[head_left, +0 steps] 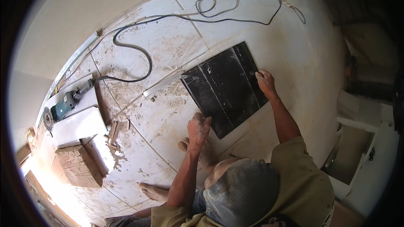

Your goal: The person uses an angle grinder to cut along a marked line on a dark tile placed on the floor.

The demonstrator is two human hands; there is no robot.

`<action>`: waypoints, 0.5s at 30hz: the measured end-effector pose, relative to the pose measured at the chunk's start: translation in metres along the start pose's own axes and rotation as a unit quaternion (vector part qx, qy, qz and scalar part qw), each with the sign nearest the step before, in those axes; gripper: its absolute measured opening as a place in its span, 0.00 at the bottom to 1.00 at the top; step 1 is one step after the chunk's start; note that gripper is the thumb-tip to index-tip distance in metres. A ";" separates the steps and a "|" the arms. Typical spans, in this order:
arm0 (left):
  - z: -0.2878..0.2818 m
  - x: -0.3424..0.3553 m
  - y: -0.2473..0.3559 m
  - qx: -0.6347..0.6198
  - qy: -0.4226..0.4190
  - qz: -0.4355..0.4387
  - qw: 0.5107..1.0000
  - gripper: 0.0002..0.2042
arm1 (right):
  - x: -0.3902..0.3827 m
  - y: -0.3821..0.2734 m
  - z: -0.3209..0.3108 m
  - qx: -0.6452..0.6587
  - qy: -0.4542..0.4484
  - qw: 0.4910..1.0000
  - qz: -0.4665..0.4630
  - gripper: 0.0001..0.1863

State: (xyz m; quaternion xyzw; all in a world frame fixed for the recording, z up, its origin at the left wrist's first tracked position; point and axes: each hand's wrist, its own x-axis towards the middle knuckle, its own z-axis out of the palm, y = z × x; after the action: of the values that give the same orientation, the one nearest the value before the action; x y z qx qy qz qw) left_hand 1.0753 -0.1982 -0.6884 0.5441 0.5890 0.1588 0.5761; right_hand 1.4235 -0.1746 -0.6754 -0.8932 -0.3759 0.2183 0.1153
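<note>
Black tile-like panel, dusty; likely stiff, brittle, weighty; hold by opposite edges. Co-worker's right hand pinches right edge; co-worker's left hand, near left edge, grip unclear. Wearer's hands unseen.

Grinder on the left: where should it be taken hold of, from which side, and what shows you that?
Probably around the narrow dark rear handle of the grinder, coming from the picture's right. The disc sits at the far lower-left end, so this approach keeps clear of it; the cord leaves at the handle end and should be kept out of the grip.
</note>
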 end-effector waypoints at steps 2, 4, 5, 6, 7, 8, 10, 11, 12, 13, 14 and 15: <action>-0.003 -0.001 0.006 -0.014 -0.005 -0.030 0.999 0.20 | -0.006 -0.003 0.003 0.024 0.019 1.000 -0.008 0.24; -0.004 -0.002 0.011 0.025 -0.011 -0.018 0.999 0.21 | -0.008 0.001 0.002 0.013 0.026 0.999 -0.021 0.23; -0.004 -0.003 0.015 0.022 -0.012 -0.018 1.000 0.21 | -0.009 0.004 0.002 0.006 0.033 0.999 -0.030 0.22; -0.005 -0.003 0.019 0.030 -0.024 -0.038 0.999 0.22 | -0.009 0.007 0.001 0.004 0.033 0.999 -0.031 0.22; -0.004 -0.003 0.021 0.039 -0.038 -0.057 0.997 0.22 | -0.009 0.011 -0.001 0.014 0.036 0.999 -0.017 0.21; -0.002 -0.004 0.022 0.037 -0.040 -0.057 0.997 0.22 | -0.010 0.017 -0.004 0.023 0.039 0.999 -0.002 0.21; -0.004 -0.004 0.021 0.016 -0.002 -0.038 0.999 0.18 | -0.017 0.001 -0.017 0.054 0.017 0.998 0.014 0.20; -0.004 -0.004 0.020 0.016 0.001 -0.038 0.999 0.18 | -0.021 -0.008 -0.025 0.084 -0.005 0.996 0.032 0.19; -0.002 -0.003 0.018 0.007 0.001 -0.037 0.999 0.18 | -0.026 -0.011 -0.037 0.084 -0.003 0.996 0.031 0.19; 0.000 -0.003 0.016 0.000 0.002 -0.037 0.999 0.18 | -0.031 -0.012 -0.048 0.144 -0.002 0.989 0.023 0.16; 0.003 0.000 0.012 -0.001 0.004 -0.036 0.999 0.18 | -0.034 -0.012 -0.058 0.204 -0.002 0.979 0.015 0.15; 0.005 0.002 0.005 -0.021 -0.017 -0.058 0.998 0.17 | -0.038 -0.013 -0.065 0.205 -0.003 0.979 0.014 0.15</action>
State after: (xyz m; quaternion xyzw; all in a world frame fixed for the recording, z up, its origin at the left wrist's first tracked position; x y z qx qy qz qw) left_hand 1.0821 -0.1967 -0.6873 0.4991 0.6065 0.1281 0.6055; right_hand 1.4227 -0.1956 -0.6023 -0.8553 -0.3111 0.2947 0.2913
